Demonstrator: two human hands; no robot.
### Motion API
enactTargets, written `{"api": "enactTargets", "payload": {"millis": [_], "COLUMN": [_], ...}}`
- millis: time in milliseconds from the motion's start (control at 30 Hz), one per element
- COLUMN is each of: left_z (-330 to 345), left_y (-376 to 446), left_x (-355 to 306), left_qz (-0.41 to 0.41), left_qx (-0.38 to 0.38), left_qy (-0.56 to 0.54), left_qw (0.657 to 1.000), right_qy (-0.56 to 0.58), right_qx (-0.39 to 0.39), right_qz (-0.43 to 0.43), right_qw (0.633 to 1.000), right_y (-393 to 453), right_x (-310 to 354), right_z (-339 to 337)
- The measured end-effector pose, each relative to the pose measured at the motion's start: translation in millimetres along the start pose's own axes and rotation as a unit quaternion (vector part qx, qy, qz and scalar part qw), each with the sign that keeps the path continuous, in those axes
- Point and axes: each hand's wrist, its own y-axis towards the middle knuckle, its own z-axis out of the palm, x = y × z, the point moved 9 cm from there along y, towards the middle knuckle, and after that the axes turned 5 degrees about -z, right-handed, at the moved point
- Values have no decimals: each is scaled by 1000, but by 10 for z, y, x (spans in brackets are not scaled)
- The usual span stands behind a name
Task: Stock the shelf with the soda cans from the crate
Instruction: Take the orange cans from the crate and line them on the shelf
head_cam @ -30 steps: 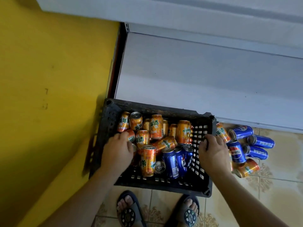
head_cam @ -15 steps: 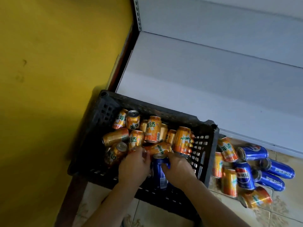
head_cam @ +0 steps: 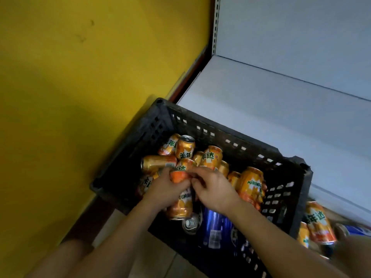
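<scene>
A black plastic crate (head_cam: 236, 137) sits on the floor against the white shelf (head_cam: 281, 117), holding several orange Mirinda cans (head_cam: 252, 183) and a few blue Pepsi cans (head_cam: 215, 227). Both hands are inside the crate, close together. My left hand (head_cam: 166, 187) is wrapped around an orange can (head_cam: 179, 205) that lies among the pile. My right hand (head_cam: 212, 187) has its fingers curled down on the cans beside it; what it holds is hidden under the hand.
A yellow wall (head_cam: 80, 97) stands right beside the crate on the left. More orange cans (head_cam: 319, 223) and a blue can (head_cam: 357, 230) lie on the floor to the right of the crate. The shelf's lowest board is bare.
The hands left the crate's rims and came together inside over the cans. The view swung left and closer, and the left hand has closed on an orange can.
</scene>
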Motion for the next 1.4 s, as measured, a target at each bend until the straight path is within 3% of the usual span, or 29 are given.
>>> {"api": "enactTargets", "payload": {"millis": [100,200,267,400,567,667,800,933,1033,1067,1133,1167,1267,1400], "left_z": [-31,-121,-237,-458,-953,-1379,-1789,-2078,-2259,-2258,-2117,-2011,-1860,-1813], "left_y": [-103,-290,-356,-518,-854,-1227,-1666,-2041,-2121,-2024,-1656,-1491,-1270,-1118], "left_x": [-85,-433,-700,-1246,-1912,-2446,-3129,-3656,-4049,-4210,-4452,-4514,-4643,-4725], "left_qz": [-48,-58,-53,-28,50,175,359,473,491,478,422,391,362,324], "left_qx": [53,97,97,116,95,28,-90,-224,-327,-315,-179,-121,-94,-44], "left_qy": [-240,-332,-372,-411,-376,-321,-179,-141,-64,-14,89,170,408,470], "left_qw": [968,936,922,904,920,930,912,840,805,820,884,896,833,820], "right_qy": [17,22,-9,-79,-68,-82,-65,-43,-66,-77,-91,-89,-65,-59], "right_qx": [-28,-50,-71,-184,-293,-319,-373,-425,-436,-437,-439,-445,-472,-472], "right_qz": [-56,-113,-137,-147,-150,-168,-203,-228,-227,-220,-201,-191,-161,-117], "right_qw": [998,992,988,969,942,929,903,875,868,869,871,871,864,872], "right_y": [-120,-258,-291,-292,-310,-341,-395,-458,-415,-387,-293,-233,-8,418], "right_x": [275,632,874,1250,1797,2208,2519,2780,2965,2990,2982,2947,2740,2452], "right_z": [-236,-538,-744,-1290,-2136,-2554,-3115,-3643,-3965,-4066,-4279,-4389,-4726,-4993]}}
